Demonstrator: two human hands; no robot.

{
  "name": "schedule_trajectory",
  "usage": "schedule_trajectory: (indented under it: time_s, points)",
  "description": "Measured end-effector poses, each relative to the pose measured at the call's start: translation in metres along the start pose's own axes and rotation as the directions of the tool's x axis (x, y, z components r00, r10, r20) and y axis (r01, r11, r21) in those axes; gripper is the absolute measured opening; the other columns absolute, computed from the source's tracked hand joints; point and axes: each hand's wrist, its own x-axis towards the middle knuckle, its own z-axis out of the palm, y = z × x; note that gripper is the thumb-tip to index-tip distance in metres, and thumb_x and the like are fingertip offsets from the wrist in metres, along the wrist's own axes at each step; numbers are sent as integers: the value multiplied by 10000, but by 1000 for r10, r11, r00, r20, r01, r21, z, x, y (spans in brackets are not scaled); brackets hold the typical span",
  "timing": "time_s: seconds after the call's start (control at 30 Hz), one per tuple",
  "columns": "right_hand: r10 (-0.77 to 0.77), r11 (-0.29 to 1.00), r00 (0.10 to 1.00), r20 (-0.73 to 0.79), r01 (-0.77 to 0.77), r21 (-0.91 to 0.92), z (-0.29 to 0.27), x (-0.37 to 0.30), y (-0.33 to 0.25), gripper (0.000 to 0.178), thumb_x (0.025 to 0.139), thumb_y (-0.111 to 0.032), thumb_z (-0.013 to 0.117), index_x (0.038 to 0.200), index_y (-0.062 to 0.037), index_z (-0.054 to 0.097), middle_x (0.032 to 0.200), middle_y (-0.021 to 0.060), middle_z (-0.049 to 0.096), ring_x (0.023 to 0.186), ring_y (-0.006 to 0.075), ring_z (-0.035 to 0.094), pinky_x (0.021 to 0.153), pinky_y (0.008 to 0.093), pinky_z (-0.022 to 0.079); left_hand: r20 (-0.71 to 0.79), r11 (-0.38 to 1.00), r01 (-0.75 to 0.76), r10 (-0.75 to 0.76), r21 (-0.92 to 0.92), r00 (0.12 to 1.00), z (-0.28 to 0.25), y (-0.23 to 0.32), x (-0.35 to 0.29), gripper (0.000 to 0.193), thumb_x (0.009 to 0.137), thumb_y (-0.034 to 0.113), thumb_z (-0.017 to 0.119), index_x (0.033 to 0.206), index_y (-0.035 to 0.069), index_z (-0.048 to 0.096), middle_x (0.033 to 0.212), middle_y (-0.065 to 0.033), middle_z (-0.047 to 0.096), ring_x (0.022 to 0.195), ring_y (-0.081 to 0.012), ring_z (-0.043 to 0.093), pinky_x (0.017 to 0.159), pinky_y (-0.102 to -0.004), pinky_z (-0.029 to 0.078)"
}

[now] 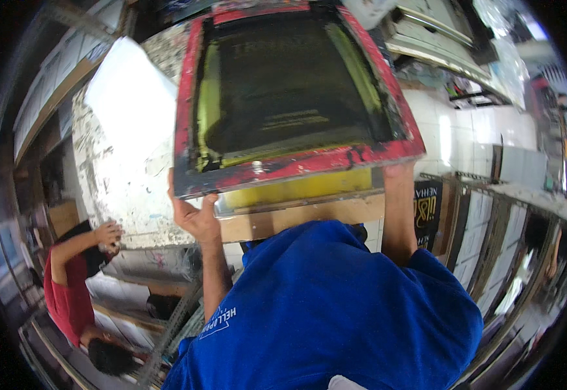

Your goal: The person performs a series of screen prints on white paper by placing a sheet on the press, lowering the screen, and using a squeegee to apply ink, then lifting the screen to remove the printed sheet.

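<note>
A screen printing frame (306, 160) with worn red edges is tilted in front of me. Its dark mesh is smeared with black ink and has yellow-green bands along both sides. My left hand (197, 216) grips the near left corner, thumb lying along the lower edge. At the near right corner my right hand (398, 174) is closed on the frame, its fingers mostly hidden underneath. Below the frame's near edge shows a yellow surface (296, 189) on a wooden board (316, 212).
A white sheet (130, 94) lies on the ink-speckled table (95, 146) at left. A person in a red shirt (69, 302) has a hand (108, 235) at the table's near corner. Metal racks (491, 227) stand at right, and a light-coloured stand (439, 45) is at far right.
</note>
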Motion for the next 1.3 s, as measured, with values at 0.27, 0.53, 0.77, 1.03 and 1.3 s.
schedule_trajectory:
  time_s: [0.27,0.53,0.77,1.03,1.3]
  points:
    - [-317,-318,945,-82,-187,-929,-73,36,-40,375,918,-316,632,1191,-67,569,1043,288,653,956,485,664,706,528,536,-27,993,-112,111,-43,994,19,42,46,728,846,133,827,1438,-101,474,1299,-168,632,1169,-222,603,1057,-373,454]
    - [-452,-594,851,266,-65,-801,-91,38,14,709,921,-525,594,1460,-78,484,1359,191,518,1218,406,454,947,579,344,-36,985,-171,172,22,985,22,57,70,586,890,91,782,1405,-54,542,1177,-108,693,1042,-167,648,959,-319,503]
    - [-342,-505,885,315,110,-856,-47,5,-51,559,814,-287,785,1319,-97,641,1050,185,738,947,388,714,812,479,564,-101,977,-213,212,-6,972,30,67,83,656,813,203,859,1368,-30,597,1132,-73,724,992,-126,611,866,-294,385]
    - [-119,-512,977,176,92,-854,-27,-23,-42,472,752,-227,834,1178,-77,697,1245,187,622,1173,396,581,874,492,554,-87,973,-228,230,23,969,31,70,86,638,848,195,834,1384,-33,573,1135,-88,721,1027,-147,645,912,-300,438]
    - [-42,-501,866,499,414,-760,-87,15,-22,511,695,45,696,1198,-37,661,1332,245,592,1238,461,528,1035,522,442,-80,978,-197,192,-62,978,33,65,83,717,808,231,865,1389,-57,559,1169,-101,717,1043,-152,645,938,-312,405]
